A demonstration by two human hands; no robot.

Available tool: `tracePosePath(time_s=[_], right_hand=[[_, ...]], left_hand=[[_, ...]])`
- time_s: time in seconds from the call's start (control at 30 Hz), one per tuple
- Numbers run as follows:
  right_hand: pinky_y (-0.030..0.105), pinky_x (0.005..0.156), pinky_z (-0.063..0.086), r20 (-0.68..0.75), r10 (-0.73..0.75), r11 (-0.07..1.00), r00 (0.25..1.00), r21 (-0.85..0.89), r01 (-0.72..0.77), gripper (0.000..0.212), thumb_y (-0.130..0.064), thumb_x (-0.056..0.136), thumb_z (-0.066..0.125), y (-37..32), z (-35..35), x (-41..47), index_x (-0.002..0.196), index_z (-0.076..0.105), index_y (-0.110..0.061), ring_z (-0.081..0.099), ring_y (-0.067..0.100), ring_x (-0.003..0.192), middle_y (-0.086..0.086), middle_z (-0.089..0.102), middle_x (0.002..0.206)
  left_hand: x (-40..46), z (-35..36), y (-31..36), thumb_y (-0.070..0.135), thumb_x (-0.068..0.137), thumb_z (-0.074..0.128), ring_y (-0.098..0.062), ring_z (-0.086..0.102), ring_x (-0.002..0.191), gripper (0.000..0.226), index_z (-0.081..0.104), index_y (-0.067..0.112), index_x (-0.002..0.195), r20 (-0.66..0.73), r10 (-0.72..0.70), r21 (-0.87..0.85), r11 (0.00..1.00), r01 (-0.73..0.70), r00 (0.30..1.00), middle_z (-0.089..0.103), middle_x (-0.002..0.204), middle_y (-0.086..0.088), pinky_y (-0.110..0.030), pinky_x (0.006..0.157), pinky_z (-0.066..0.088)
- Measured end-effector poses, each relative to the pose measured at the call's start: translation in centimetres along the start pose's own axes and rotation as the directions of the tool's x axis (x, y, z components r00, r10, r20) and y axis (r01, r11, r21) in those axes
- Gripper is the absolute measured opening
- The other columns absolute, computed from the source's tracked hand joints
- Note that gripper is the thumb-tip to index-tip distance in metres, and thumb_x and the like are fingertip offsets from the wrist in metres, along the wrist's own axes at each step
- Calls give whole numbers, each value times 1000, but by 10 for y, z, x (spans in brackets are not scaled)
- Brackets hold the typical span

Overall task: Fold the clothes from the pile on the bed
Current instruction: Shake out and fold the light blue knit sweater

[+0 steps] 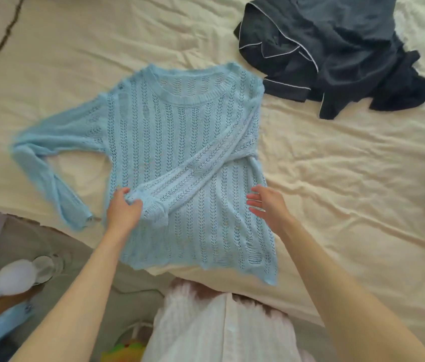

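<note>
1. One sweater (180, 152) lies flat on the bed (336, 178); we pinch its folded-in cuff with our left hand (123, 210), right hand (267, 205) hovering, fingers spread.
2. Other sleeve, body and dark pile (336, 48) remain.

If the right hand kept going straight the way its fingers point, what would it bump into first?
The right hand is open, its fingers pointing left and a little up the bed. Going straight on, it would probably meet the light blue knit sweater first, near its right edge, though its height above the fabric is unclear.
</note>
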State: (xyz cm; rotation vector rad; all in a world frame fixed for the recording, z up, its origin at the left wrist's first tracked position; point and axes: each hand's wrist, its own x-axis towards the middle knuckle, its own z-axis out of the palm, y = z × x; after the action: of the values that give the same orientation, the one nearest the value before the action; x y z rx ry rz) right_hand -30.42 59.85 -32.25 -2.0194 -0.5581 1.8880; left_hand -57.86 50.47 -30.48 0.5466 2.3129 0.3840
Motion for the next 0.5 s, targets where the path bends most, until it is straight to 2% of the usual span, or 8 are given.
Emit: tracePosePath(time_s=[0.03,0.1,0.17,0.2,0.27,0.33,0.43,0.5], right_hand=[[26,67,46,-24,-10,1000,1000,-9,10,15,-19,98,45,-2,11,5,102,53,-7,55,16,71,5,58,81],[26,66,46,-84,-50,999,995,-18,49,15,-18,98,44,-8,30,19,104,52,-6,53,15,71,5,57,84],[24,63,45,-151,-100,995,983,-40,95,14,-17,98,44,-15,46,35,101,53,-6,53,13,70,5,56,85],[23,62,45,-178,-115,993,977,-42,109,14,-17,98,44,-18,53,45,100,54,-6,52,13,69,4,55,83],[23,59,43,-206,-102,995,973,-9,102,14,-18,98,45,-24,65,61,95,53,-6,49,12,66,2,52,76],[24,59,43,-217,-28,995,976,86,48,16,-22,98,47,-30,74,75,93,53,-8,49,13,65,1,52,76],[29,77,46,-161,137,926,977,370,-69,26,-28,98,49,-45,79,89,115,54,-9,60,17,91,4,61,100],[32,87,42,-145,236,830,961,544,-122,34,-29,97,51,-56,78,95,125,53,-10,57,18,106,3,61,117]], left_hand=[[8,1,-5,12,89,54,-35,45,119,48,43,8,135,35,56,128,990,-60,998,47,129,-22,-39,101,36],[20,10,-5,14,88,57,-35,41,122,49,44,10,135,92,263,300,912,-279,960,41,132,-19,-41,102,34],[26,27,1,20,87,60,-33,43,120,45,50,13,130,195,474,400,761,-511,858,43,131,-14,-43,98,35],[29,38,3,23,86,61,-31,42,121,45,50,16,129,272,529,448,669,-592,804,43,132,-11,-41,99,33],[34,61,4,33,87,59,-25,35,129,50,45,20,133,398,552,516,526,-676,733,37,141,-6,-38,104,27],[42,79,3,43,86,58,-23,25,135,59,36,23,137,451,533,566,449,-691,716,26,149,-6,-39,109,21],[51,90,5,43,84,61,-26,19,139,62,36,23,136,474,489,610,417,-674,732,18,153,-8,-43,109,22],[56,89,11,27,87,59,-26,26,136,46,45,17,129,485,489,604,412,-682,725,27,150,-9,-41,103,29]])
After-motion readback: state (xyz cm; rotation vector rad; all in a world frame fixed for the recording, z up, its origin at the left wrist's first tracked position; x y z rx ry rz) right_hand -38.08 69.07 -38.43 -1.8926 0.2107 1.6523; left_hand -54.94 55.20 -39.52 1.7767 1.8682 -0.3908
